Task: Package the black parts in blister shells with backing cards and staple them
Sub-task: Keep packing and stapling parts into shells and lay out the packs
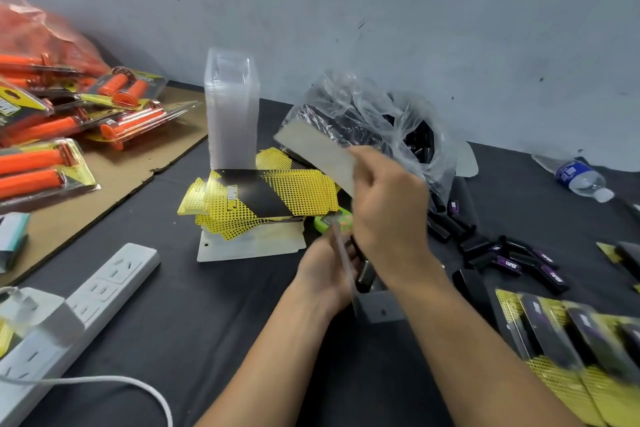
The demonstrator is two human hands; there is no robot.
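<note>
- The right hand is pinching one backing card by its near end. The card is tilting up and away with its plain grey side showing, just right of and above the pile of backing cards.
- The left hand is gripping a clear blister shell edge-on, in front of and to the right of the pile. The shell is blurred, and a black part is showing beside it, though whether it is seated inside cannot be told.
- The two hands are working close together, the right one above the left, each closed on its own thing.
- A small green object is lying just right of the pile, partly hidden behind the hands.
- Flat clear shells are lying under the pile, and a tall stack of empty shells is standing just behind it.
- A plastic bag holding more black parts is sitting behind and to the right of the pile.
- Loose black parts are lying well to the right of the pile, with finished packs in front of them.
- A water bottle is lying on its side far right of the pile.
- A cardboard sheet carrying orange-handled packs is lying left of the pile, and a white power strip is lying in front of that.
</note>
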